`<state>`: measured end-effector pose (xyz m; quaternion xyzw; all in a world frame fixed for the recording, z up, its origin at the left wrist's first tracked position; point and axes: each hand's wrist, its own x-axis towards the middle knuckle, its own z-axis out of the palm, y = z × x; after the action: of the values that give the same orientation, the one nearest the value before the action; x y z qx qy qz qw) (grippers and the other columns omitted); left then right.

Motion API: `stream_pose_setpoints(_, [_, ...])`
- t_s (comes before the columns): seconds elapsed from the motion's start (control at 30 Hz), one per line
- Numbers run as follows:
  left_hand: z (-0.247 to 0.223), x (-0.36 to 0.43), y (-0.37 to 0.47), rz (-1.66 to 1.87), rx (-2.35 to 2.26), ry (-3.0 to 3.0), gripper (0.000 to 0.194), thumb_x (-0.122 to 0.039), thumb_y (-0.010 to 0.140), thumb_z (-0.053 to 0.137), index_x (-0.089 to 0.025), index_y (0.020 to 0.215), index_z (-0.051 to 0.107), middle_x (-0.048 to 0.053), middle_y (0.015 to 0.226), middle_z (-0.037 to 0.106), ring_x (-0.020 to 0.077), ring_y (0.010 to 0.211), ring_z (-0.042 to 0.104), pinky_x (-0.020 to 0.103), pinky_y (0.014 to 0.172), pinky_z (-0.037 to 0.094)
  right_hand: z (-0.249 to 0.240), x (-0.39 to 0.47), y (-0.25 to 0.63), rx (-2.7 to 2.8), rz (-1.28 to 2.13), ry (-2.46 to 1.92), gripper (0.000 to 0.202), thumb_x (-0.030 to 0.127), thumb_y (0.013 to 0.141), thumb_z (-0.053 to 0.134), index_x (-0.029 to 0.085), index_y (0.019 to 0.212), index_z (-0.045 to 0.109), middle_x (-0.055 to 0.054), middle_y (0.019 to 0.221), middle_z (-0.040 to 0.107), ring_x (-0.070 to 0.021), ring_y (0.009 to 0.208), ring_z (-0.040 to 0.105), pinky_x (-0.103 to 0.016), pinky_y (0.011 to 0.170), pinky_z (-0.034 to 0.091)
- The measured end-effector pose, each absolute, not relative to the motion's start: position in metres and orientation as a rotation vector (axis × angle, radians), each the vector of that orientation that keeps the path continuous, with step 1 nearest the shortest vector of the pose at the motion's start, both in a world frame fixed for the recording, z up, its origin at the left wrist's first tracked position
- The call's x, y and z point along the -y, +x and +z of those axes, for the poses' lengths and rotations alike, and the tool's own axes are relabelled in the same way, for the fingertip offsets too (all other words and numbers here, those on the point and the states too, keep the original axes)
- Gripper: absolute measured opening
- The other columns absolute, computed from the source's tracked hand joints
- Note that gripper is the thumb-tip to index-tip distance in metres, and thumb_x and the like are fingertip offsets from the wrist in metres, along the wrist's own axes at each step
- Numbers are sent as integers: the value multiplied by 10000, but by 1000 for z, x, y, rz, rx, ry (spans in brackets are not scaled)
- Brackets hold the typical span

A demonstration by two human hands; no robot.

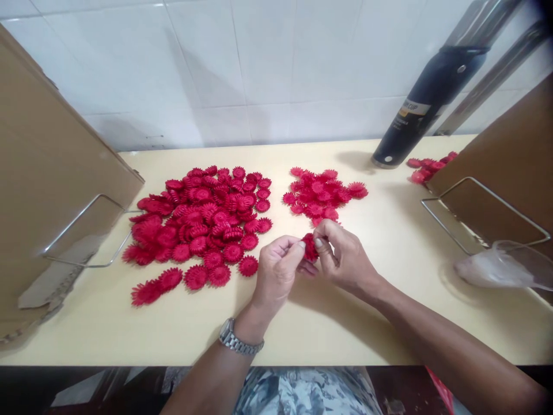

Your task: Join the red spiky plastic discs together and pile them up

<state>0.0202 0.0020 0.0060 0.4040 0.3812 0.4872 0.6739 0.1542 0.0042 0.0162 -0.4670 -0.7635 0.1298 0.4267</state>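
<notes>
Between my two hands is a small red artificial flower (pixel 310 248) with a toothed, petal-like edge. My left hand (pixel 280 264), with a metal watch (pixel 239 339) on the wrist, pinches its left side between thumb and fingers. On the other side, the thumb and forefinger of my right hand (pixel 343 253) close on it. To the left lies a large heap of similar red flowers (pixel 203 213), some stacked, some flat on the table (pixel 345 340). Just beyond my hands a smaller, looser pile (pixel 319 193) of them is spread out.
Cardboard panels stand at left (pixel 52 144) and right (pixel 505 155), each with a wire stand. A dark bottle (pixel 427 109) stands by the tiled wall (pixel 268 69). More red pieces (pixel 432 165) lie beside the right panel. A clear plastic bag (pixel 496 266) sits below that panel.
</notes>
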Motion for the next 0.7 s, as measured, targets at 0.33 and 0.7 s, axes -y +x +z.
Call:
stream_pose_setpoints(0.33, [5,0,22,1199,-935,891,179,-254,786,553,-144,646,567,-18,506,588,100,416,553,213,431,480,9,-2,148,1547,846,-1170,169,269,886,411,210,730,389,34,601,411,-110,525,396,-258,493,336])
stream_pose_setpoints(0.7, [12,0,24,1330,-977,836,187,-256,783,550,-149,631,521,-37,477,561,76,365,511,168,362,404,11,-8,140,1108,1017,-1005,215,357,836,546,208,717,445,44,582,422,-102,537,374,-249,520,318])
